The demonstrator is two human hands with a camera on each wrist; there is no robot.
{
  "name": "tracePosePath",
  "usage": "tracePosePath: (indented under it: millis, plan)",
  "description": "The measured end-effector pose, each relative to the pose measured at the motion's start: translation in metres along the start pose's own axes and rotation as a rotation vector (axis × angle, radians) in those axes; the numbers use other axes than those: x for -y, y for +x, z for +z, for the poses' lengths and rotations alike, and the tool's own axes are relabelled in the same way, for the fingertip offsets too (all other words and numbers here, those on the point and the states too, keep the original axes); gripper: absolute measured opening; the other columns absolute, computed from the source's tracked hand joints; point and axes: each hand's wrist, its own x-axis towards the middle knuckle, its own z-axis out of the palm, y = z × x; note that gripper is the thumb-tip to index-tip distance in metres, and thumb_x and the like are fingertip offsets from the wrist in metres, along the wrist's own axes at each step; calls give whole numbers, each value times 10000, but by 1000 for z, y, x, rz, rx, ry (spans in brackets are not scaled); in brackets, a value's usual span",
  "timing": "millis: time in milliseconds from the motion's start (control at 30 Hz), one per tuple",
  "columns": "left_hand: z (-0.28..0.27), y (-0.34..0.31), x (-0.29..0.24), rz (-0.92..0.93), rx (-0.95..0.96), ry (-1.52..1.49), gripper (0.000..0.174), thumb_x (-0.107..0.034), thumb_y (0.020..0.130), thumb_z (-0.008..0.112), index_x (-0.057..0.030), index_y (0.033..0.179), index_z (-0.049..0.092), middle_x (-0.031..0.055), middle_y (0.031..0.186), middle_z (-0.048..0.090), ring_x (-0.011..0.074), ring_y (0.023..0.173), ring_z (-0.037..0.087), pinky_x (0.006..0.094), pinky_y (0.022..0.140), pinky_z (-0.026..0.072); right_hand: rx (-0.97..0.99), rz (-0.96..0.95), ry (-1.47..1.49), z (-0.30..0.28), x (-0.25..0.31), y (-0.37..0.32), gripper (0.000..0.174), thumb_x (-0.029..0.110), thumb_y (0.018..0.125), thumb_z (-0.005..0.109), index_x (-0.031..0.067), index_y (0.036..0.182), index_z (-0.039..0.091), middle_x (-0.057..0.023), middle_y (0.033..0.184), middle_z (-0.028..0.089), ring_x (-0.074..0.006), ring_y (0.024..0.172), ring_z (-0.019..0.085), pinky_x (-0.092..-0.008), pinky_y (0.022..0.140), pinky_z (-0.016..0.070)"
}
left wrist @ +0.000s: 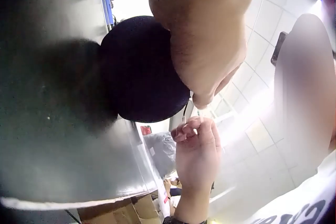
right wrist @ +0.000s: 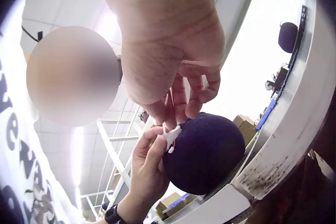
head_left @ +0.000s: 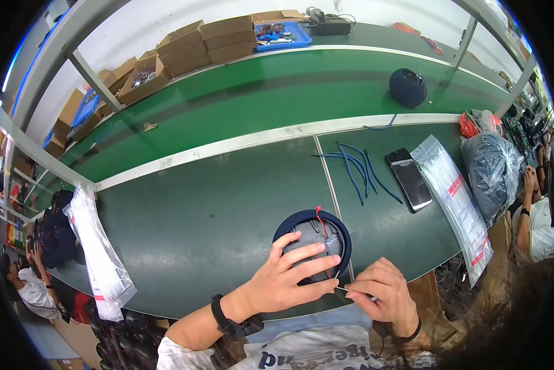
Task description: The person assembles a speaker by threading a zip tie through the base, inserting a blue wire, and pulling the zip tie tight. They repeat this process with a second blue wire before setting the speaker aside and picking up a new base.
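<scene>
A round dark-blue fabric-covered ball (head_left: 347, 237) sits near the table's front edge, its open grey inside (head_left: 314, 234) facing up with a red wire (head_left: 321, 221) across it. My left hand (head_left: 286, 277) holds it, fingers spread over the opening, index finger and thumb at the near right edge. There, a small white piece (right wrist: 172, 136) shows beside the left thumb in the right wrist view. My right hand (head_left: 382, 293) pinches a thin white strip (head_left: 343, 288) close to the left fingertips. The strip's far end is hidden by the fingers.
Several blue cords (head_left: 357, 169) lie beyond the ball, beside a phone (head_left: 409, 179) and a bag of white strips (head_left: 452, 200). A similar bag (head_left: 101, 253) lies left. On the green surface behind stands another blue ball (head_left: 407, 87); cardboard boxes (head_left: 183, 48) line the back.
</scene>
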Motion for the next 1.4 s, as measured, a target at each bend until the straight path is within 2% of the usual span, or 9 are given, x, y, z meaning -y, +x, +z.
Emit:
tracePosePath:
  millis: [367, 467, 567, 667, 767, 867, 1100, 1300, 1400]
  plan:
    - [10, -8, 0, -64, -20, -29, 331, -216, 786, 886, -238, 1098, 778, -31, 1418, 633, 272, 1401, 512, 568, 1171, 405, -66, 7, -5, -10, -10, -9, 126, 128, 784, 879, 82, 869, 798, -20, 838, 731, -230, 780, 659, -382, 735, 484]
    - [9, -11, 9, 31, -31, 35, 506, -317, 761, 937, -188, 1210, 744, 65, 1505, 562, 329, 1402, 503, 572, 1174, 399, -108, 100, 168, -8, -17, -17, 237, 281, 915, 778, 48, 872, 792, -67, 854, 733, -250, 806, 670, -385, 780, 495]
    - [-11, -11, 12, -294, -159, -123, 871, -443, 699, 983, -101, 1409, 613, 209, 1582, 450, 409, 1436, 469, 565, 1194, 384, -318, 287, 684, -3, -39, -23, 602, 506, 1071, 499, -32, 1027, 766, -157, 1000, 736, -261, 935, 684, -382, 863, 507]
    - [-17, -21, 24, -516, -27, -321, 1145, -515, 669, 991, -37, 1550, 437, 315, 1618, 347, 475, 1483, 417, 558, 1217, 361, -239, 457, 681, -1, -61, -3, 439, 296, 1083, 559, -45, 1325, 694, -175, 1309, 696, -253, 1183, 664, -390, 1060, 479]
    - [-7, -14, 24, -544, 20, -421, 1055, -410, 775, 894, -20, 1603, 370, 282, 1653, 374, 453, 1530, 402, 513, 1244, 348, -29, 381, 550, 19, -42, 39, 509, 254, 1104, 532, 29, 1559, 551, -156, 1688, 439, -280, 1519, 448, -419, 1225, 361]
    - [-2, -6, 28, -524, -14, -434, 931, -370, 828, 829, -14, 1586, 423, 274, 1635, 434, 449, 1525, 427, 503, 1251, 344, -49, 289, 583, 44, -49, 39, 524, 286, 1139, 453, 12, 1583, 499, -194, 1666, 443, -346, 1544, 422, -445, 1280, 278]
    - [5, -8, 43, -392, -7, -351, 779, -367, 876, 778, 18, 1513, 550, 268, 1560, 549, 472, 1500, 470, 525, 1254, 340, -202, 210, 323, 57, -32, 33, 461, 214, 1120, 423, -7, 1510, 531, -281, 1560, 505, -441, 1424, 522, -477, 1214, 375]
    - [11, -6, 28, -594, -275, -661, 962, -487, 866, 792, 28, 1594, 430, 297, 1647, 423, 454, 1555, 397, 528, 1260, 323, -126, 329, 664, 49, -41, 44, 577, 173, 1027, 529, 8, 1577, 478, -244, 1680, 385, -384, 1580, 359, -459, 1285, 282]
    - [-11, -9, 41, -445, 30, -541, 1057, -343, 759, 906, 32, 1604, 395, 294, 1671, 374, 454, 1541, 417, 498, 1259, 342, 128, 325, 941, 33, -58, 45, 683, 199, 1022, 601, 20, 1649, 396, -214, 1742, 283, -341, 1647, 211, -448, 1313, 218]
